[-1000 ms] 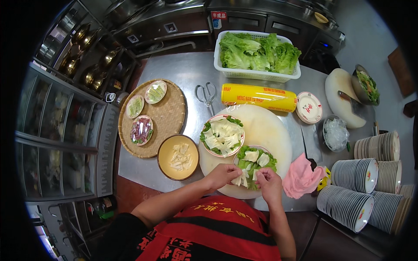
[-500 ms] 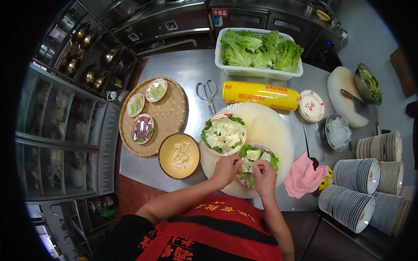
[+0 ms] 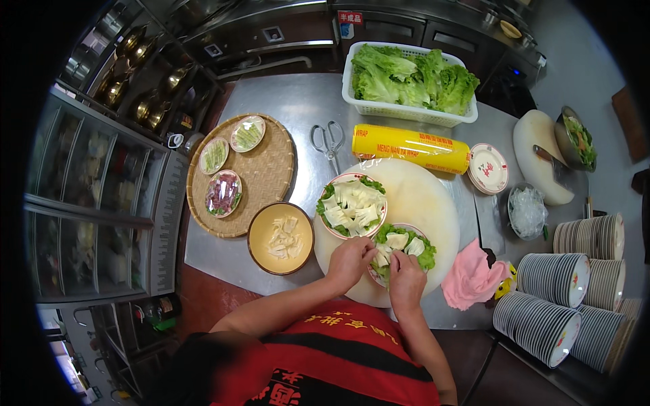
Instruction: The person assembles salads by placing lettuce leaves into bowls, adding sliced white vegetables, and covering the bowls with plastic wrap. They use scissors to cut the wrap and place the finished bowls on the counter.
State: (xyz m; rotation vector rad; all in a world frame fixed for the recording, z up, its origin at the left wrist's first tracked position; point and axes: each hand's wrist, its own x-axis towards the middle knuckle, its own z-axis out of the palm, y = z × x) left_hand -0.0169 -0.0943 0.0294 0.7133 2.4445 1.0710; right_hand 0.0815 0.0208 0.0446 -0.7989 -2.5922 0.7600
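On a round white cutting board sit two plates lined with green lettuce. The farther plate is covered with pale, thin, folded slices. Over the nearer plate, with fewer pale slices on its lettuce, both my hands meet. My left hand comes in from the left, fingers pinched at a pale slice. From the right, my right hand pinches at the same spot; its fingertips partly cover the slice. Left of the board, a yellow bowl with a dark rim contains more pale slices.
A woven tray with several film-covered dishes lies left. Scissors, a yellow cling-film box and a white basket of lettuce lie beyond the board. Rightward are small plates, a pink cloth and stacked plates.
The view has shifted slightly. My hands stay pinched over the nearer plate, with the right fingertips slightly closer to the left ones.
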